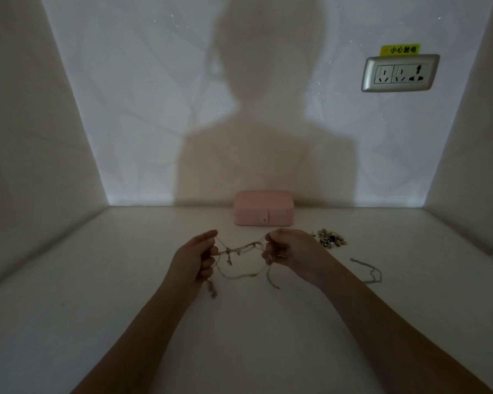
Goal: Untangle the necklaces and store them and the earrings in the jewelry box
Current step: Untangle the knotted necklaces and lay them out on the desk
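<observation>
- Tangled necklaces [241,247] held up just above the surface [97,308], stretched between the two grips, in front of the pink jewelry box [264,207].
- Left grip [195,258] clenched on one end of the tangle, thumb and fingers curled round several strands, with a tail hanging below.
- Right grip [289,251] pinching the other end in the same way, loose ends dangling underneath.
- Thickest part of the knot nearer the left side, small pendants hanging from it and a slack loop sagging beneath.
- Probable handling: thin, light, limp chains with no stiffness, quick to snag on each other, likely to kink or snap under a hard pull.
- Best hold, at a guess, right beside the knot with the fingertips, one strand at a time — hauling the far ends apart would probably only tighten it.
- Earrings [329,238] in a small heap on the surface, right of the box and near the right grip; tiny and easily scattered, so better pinched singly.
- Separate chain [369,273] lying loose further right, apart from both grips.
- Box shut, snap fastened, set back against the wall — nothing stored yet, by the look of it.
</observation>
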Demonstrator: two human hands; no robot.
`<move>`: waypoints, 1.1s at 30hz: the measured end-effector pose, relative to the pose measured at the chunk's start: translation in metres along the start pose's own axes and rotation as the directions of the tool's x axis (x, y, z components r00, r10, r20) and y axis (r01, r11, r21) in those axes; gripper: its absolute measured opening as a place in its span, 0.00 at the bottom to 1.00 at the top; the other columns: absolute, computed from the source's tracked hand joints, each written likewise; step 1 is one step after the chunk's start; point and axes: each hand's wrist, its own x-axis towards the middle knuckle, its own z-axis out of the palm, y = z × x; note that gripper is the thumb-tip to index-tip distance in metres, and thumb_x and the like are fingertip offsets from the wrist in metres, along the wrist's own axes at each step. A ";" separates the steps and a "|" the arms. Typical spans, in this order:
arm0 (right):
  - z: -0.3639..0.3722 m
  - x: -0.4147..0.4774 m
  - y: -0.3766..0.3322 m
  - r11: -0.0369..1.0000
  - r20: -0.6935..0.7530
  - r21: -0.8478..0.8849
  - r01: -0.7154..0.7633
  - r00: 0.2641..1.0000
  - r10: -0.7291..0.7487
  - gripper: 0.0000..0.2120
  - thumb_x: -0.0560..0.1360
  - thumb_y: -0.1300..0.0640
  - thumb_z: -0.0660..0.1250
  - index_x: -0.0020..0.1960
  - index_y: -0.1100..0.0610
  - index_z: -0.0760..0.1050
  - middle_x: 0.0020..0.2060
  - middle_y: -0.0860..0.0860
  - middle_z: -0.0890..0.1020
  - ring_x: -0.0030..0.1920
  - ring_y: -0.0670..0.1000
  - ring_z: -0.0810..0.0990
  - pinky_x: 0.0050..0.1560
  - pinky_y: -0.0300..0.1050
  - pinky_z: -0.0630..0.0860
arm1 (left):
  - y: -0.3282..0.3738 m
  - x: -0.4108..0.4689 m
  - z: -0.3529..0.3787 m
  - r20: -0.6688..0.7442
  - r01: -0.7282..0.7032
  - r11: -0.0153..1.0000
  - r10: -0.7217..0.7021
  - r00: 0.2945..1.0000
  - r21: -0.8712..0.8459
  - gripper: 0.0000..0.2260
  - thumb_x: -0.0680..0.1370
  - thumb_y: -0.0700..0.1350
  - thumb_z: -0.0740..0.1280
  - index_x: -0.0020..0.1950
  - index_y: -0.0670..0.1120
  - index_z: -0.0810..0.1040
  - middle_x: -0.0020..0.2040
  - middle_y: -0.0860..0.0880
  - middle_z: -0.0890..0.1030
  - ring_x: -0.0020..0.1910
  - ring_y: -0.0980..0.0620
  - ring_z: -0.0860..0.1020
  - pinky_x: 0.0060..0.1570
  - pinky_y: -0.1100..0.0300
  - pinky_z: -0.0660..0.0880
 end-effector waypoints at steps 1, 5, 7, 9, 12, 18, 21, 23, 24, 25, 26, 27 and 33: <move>0.000 0.000 0.000 1.000 -0.005 0.002 -0.008 1.000 0.008 0.09 0.79 0.66 0.57 0.42 0.64 0.73 0.28 0.55 0.74 0.30 0.52 0.75 0.47 0.49 0.76 | -0.003 0.002 -0.001 -0.079 -0.009 0.990 0.020 0.997 0.139 0.08 0.79 0.37 0.60 0.54 0.42 0.77 0.30 0.48 0.74 0.22 0.57 0.65 0.19 0.69 0.60; -0.001 0.001 0.000 0.989 0.013 -0.145 0.029 1.000 -0.027 0.09 0.78 0.65 0.60 0.41 0.64 0.76 0.24 0.52 0.71 0.30 0.50 0.75 0.46 0.46 0.76 | -0.010 0.001 -0.003 -0.169 -0.054 0.768 0.208 0.963 0.638 0.05 0.76 0.40 0.65 0.50 0.42 0.80 0.43 0.45 0.81 0.37 0.51 0.76 0.35 0.62 0.70; 0.000 0.000 0.000 0.981 0.040 -0.186 0.047 0.998 -0.040 0.09 0.78 0.64 0.61 0.42 0.64 0.77 0.23 0.51 0.71 0.30 0.50 0.75 0.44 0.44 0.77 | -0.012 -0.003 -0.001 -0.087 -0.117 0.563 0.322 0.943 0.818 0.07 0.75 0.41 0.66 0.52 0.46 0.79 0.49 0.50 0.78 0.47 0.52 0.76 0.45 0.62 0.68; 0.003 -0.002 0.000 0.976 0.077 -0.212 0.055 0.996 -0.040 0.09 0.78 0.64 0.61 0.43 0.63 0.77 0.22 0.50 0.70 0.28 0.49 0.73 0.43 0.44 0.77 | -0.010 -0.007 0.005 0.063 -0.237 0.473 0.354 0.933 0.848 0.10 0.75 0.42 0.67 0.56 0.49 0.78 0.52 0.53 0.75 0.52 0.56 0.73 0.51 0.63 0.67; 0.007 -0.007 -0.002 0.967 0.125 -0.245 0.077 0.991 -0.048 0.08 0.79 0.62 0.60 0.45 0.63 0.76 0.22 0.50 0.71 0.27 0.49 0.73 0.38 0.42 0.75 | -0.008 -0.018 0.018 0.275 -0.317 0.743 0.184 0.944 0.589 0.11 0.76 0.40 0.68 0.56 0.51 0.78 0.51 0.53 0.81 0.49 0.57 0.80 0.47 0.68 0.74; 0.008 -0.012 -0.004 0.959 0.150 -0.269 0.092 0.987 -0.053 0.07 0.79 0.60 0.60 0.47 0.61 0.75 0.24 0.50 0.73 0.27 0.49 0.75 0.34 0.41 0.76 | -0.013 -0.022 0.025 0.334 -0.274 0.873 0.138 0.932 0.403 0.04 0.73 0.36 0.70 0.46 0.43 0.82 0.41 0.44 0.85 0.40 0.51 0.82 0.45 0.63 0.77; 0.010 -0.012 -0.004 0.962 0.155 -0.257 0.089 0.987 -0.050 0.07 0.79 0.60 0.60 0.46 0.61 0.75 0.29 0.50 0.73 0.27 0.48 0.74 0.34 0.41 0.77 | -0.011 -0.022 0.023 0.330 -0.264 0.874 0.128 0.935 0.407 0.03 0.74 0.38 0.68 0.44 0.42 0.82 0.40 0.44 0.84 0.41 0.50 0.81 0.48 0.60 0.78; 0.010 -0.011 -0.004 0.964 0.142 -0.250 0.087 0.988 -0.053 0.07 0.79 0.60 0.60 0.46 0.60 0.76 0.31 0.50 0.73 0.27 0.47 0.74 0.34 0.41 0.76 | -0.011 -0.021 0.023 0.338 -0.211 0.913 0.088 0.937 0.349 0.05 0.76 0.38 0.66 0.42 0.42 0.81 0.38 0.46 0.82 0.42 0.50 0.80 0.51 0.57 0.77; 0.010 -0.011 -0.004 0.970 0.139 -0.231 0.081 0.989 -0.050 0.07 0.79 0.60 0.60 0.45 0.59 0.76 0.32 0.50 0.74 0.28 0.47 0.74 0.34 0.40 0.76 | -0.010 -0.021 0.023 0.355 -0.179 0.939 0.066 0.933 0.294 0.06 0.76 0.38 0.65 0.41 0.42 0.80 0.38 0.47 0.81 0.42 0.50 0.80 0.51 0.56 0.77; 0.010 -0.010 -0.004 0.977 0.142 -0.199 0.072 0.989 -0.044 0.07 0.79 0.60 0.60 0.45 0.59 0.76 0.32 0.50 0.75 0.28 0.47 0.74 0.33 0.41 0.76 | -0.009 -0.021 0.023 0.373 -0.153 0.958 0.054 0.926 0.242 0.06 0.77 0.38 0.64 0.41 0.41 0.79 0.39 0.47 0.81 0.43 0.51 0.79 0.50 0.57 0.77; 0.010 -0.010 -0.004 0.985 0.153 -0.160 0.061 0.988 -0.036 0.08 0.79 0.61 0.60 0.45 0.60 0.76 0.32 0.51 0.75 0.28 0.47 0.74 0.33 0.41 0.76 | -0.007 -0.022 0.024 0.387 -0.134 0.971 0.048 0.921 0.199 0.07 0.77 0.38 0.63 0.41 0.41 0.79 0.40 0.46 0.81 0.42 0.51 0.79 0.47 0.58 0.77; 0.010 -0.010 -0.004 0.991 0.168 -0.121 0.050 0.985 -0.029 0.08 0.79 0.61 0.60 0.45 0.60 0.76 0.32 0.51 0.76 0.28 0.47 0.74 0.32 0.42 0.76 | -0.006 -0.023 0.025 0.394 -0.120 0.979 0.046 0.918 0.164 0.07 0.77 0.37 0.62 0.41 0.40 0.78 0.40 0.46 0.81 0.41 0.52 0.79 0.43 0.60 0.76; 0.014 -0.010 -0.004 0.999 0.227 0.034 -0.011 0.974 0.003 0.08 0.80 0.62 0.58 0.45 0.61 0.75 0.31 0.51 0.76 0.28 0.47 0.76 0.34 0.43 0.79 | -0.004 -0.023 0.023 0.371 -0.081 0.992 0.039 0.928 0.098 0.10 0.77 0.37 0.61 0.36 0.43 0.77 0.36 0.46 0.78 0.30 0.55 0.69 0.28 0.65 0.65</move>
